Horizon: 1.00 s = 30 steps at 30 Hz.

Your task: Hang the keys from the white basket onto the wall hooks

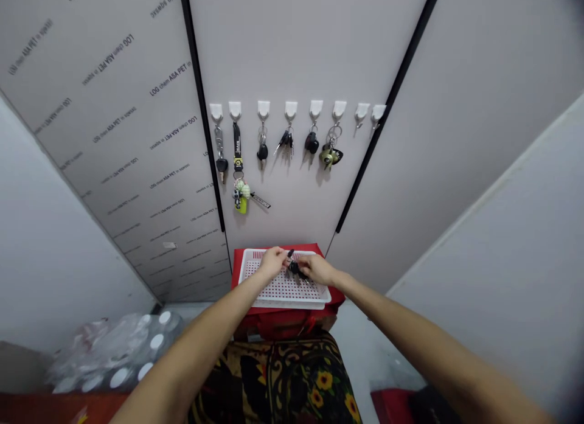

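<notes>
Over a white perforated plastic basket (292, 303), both hands meet at a small bunch of black-headed keys (294, 267). My left hand (274, 261) is closed, its fingertips pinching the bunch from the left. From the other side my right hand (316, 268) has its fingers curled round the keys, with metal blades showing below them. How the ring sits between the fingers is too small to make out. On the panel ahead, several white hooks carry keys: a black-headed key (262, 151), a key bunch (286, 141) and a lanyard (237, 144) with charms.
The basket rests on a red bag (283, 320) in front of a floral cloth (292, 381). Wrapped bottles (123, 351) with white caps stand at lower left. Black strips edge the panel. Two hooks (369, 112) sit at the row's right end. A red item (392, 406) lies lower right.
</notes>
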Each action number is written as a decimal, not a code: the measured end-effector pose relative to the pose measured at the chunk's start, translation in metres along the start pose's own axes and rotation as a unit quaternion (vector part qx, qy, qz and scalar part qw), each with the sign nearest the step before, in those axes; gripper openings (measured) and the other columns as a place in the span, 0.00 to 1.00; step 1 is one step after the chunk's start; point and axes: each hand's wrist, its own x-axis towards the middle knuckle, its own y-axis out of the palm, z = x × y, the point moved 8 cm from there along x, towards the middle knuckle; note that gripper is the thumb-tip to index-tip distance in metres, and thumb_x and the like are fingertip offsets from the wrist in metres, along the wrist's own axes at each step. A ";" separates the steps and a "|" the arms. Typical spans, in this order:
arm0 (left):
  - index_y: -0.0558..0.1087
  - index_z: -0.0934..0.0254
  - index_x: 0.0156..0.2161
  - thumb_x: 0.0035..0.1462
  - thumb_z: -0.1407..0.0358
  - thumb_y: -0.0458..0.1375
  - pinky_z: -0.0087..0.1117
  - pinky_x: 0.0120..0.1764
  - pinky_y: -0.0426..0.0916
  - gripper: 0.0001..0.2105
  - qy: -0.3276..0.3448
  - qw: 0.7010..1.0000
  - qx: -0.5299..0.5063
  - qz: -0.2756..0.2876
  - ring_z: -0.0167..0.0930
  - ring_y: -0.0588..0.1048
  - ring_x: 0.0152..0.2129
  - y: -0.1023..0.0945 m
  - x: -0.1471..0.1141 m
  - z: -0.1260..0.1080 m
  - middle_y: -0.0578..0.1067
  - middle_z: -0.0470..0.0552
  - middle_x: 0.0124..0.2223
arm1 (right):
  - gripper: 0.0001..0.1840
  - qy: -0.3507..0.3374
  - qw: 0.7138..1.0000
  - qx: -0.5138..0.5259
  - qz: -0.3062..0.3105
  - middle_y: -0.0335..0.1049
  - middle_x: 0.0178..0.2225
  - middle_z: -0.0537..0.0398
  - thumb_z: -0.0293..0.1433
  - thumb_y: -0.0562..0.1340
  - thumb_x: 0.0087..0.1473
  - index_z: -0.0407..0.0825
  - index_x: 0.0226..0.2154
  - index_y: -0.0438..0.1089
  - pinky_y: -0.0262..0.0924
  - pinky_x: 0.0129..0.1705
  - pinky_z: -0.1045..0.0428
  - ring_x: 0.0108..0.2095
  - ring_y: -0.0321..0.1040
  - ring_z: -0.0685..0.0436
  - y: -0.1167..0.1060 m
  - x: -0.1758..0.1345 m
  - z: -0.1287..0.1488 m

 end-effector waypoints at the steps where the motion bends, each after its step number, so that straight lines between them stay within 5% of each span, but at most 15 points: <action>1: 0.61 0.68 0.21 0.43 0.70 0.44 0.20 0.20 0.56 0.06 -0.001 1.000 -0.009 -0.003 0.19 0.61 0.13 -0.003 0.002 -0.004 0.61 0.41 0.15 | 0.18 -0.004 1.000 0.018 -0.018 0.65 0.23 0.57 0.20 0.48 0.35 0.46 0.31 0.65 0.53 0.28 0.57 0.24 0.59 0.53 -0.003 0.000 0.002; 6: 0.61 0.68 0.19 0.41 0.71 0.47 0.21 0.19 0.54 0.05 0.033 0.995 0.085 0.039 0.19 0.59 0.12 -0.014 0.008 -0.029 0.60 0.40 0.13 | 0.19 -0.019 0.984 0.088 -0.152 0.64 0.33 0.51 0.23 0.49 0.37 0.44 0.36 0.63 0.54 0.35 0.55 0.30 0.60 0.52 -0.040 0.002 0.016; 12: 0.63 0.68 0.18 0.39 0.72 0.49 0.21 0.18 0.52 0.04 0.108 0.982 0.135 0.074 0.19 0.58 0.12 -0.015 0.001 -0.081 0.60 0.40 0.13 | 0.12 -0.022 0.975 0.139 -0.169 0.64 0.29 0.52 0.30 0.54 0.37 0.45 0.30 0.66 0.54 0.34 0.52 0.29 0.60 0.50 -0.069 0.008 0.030; 15: 0.60 0.68 0.17 0.41 0.73 0.48 0.21 0.20 0.54 0.06 0.080 0.995 0.030 0.053 0.19 0.59 0.12 -0.018 0.003 -0.098 0.61 0.40 0.13 | 0.17 0.039 0.933 0.299 -0.197 0.64 0.31 0.53 0.31 0.54 0.38 0.45 0.35 0.62 0.54 0.34 0.52 0.30 0.60 0.51 -0.074 0.004 0.015; 19: 0.59 0.68 0.18 0.42 0.74 0.47 0.21 0.21 0.57 0.05 0.041 0.987 -0.142 0.056 0.19 0.62 0.13 -0.016 0.004 -0.109 0.63 0.42 0.14 | 0.14 0.099 0.846 0.515 -0.102 0.65 0.29 0.54 0.35 0.52 0.41 0.47 0.33 0.60 0.56 0.31 0.53 0.29 0.62 0.51 -0.055 0.003 0.009; 23: 0.60 0.69 0.19 0.39 0.73 0.49 0.21 0.23 0.58 0.03 0.066 0.949 -0.298 0.080 0.19 0.64 0.15 -0.016 -0.001 -0.120 0.64 0.44 0.16 | 0.14 0.091 0.760 0.642 -0.034 0.65 0.26 0.56 0.36 0.49 0.44 0.49 0.35 0.56 0.56 0.27 0.53 0.24 0.64 0.51 -0.045 0.003 0.023; 27: 0.59 0.69 0.17 0.37 0.73 0.49 0.23 0.23 0.58 0.03 0.077 0.908 -0.404 0.082 0.20 0.64 0.15 -0.019 -0.004 -0.123 0.64 0.43 0.16 | 0.12 0.063 0.730 0.680 0.012 0.65 0.26 0.56 0.34 0.52 0.42 0.50 0.34 0.55 0.57 0.27 0.54 0.24 0.64 0.51 -0.041 0.006 0.041; 30: 0.58 0.68 0.17 0.37 0.71 0.49 0.23 0.22 0.58 0.04 0.059 0.891 -0.443 0.072 0.19 0.62 0.14 -0.022 -0.005 -0.120 0.62 0.42 0.15 | 0.13 0.034 0.717 0.696 -0.018 0.65 0.26 0.57 0.32 0.54 0.40 0.49 0.33 0.55 0.58 0.27 0.54 0.24 0.64 0.52 -0.049 0.008 0.047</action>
